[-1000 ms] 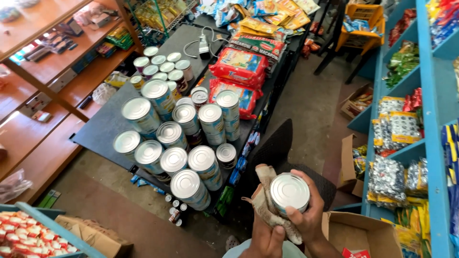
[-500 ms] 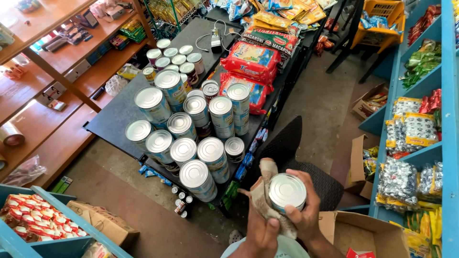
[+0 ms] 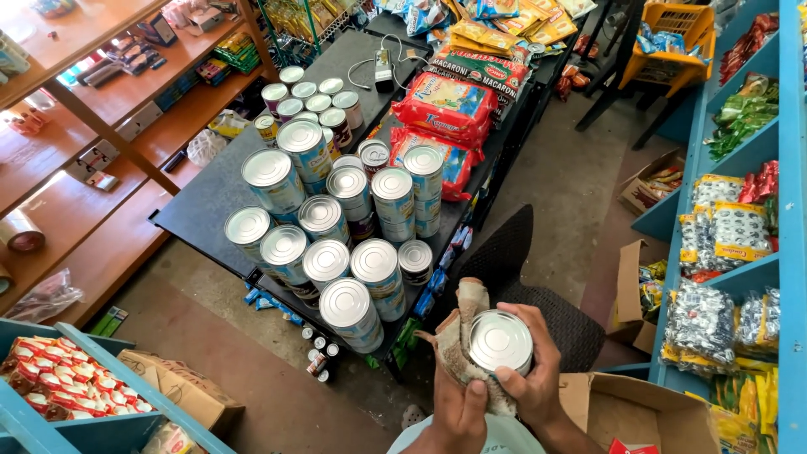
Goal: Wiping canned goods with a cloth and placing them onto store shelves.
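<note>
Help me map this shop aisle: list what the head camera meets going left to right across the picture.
Wooden shelves → black table of tall tins → tin wrapped in cloth, held by left hand and right hand → blue shelves.

Cans (image 3: 336,227) crowd the black table's (image 3: 202,193) near end, bare strip along its left edge

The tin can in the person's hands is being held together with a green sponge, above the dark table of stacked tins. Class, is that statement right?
Not quite. The tin can is held with a beige cloth, not a green sponge; the left hand and right hand grip them together. The head view shows it. The dark table of stacked tins is correct.
</note>
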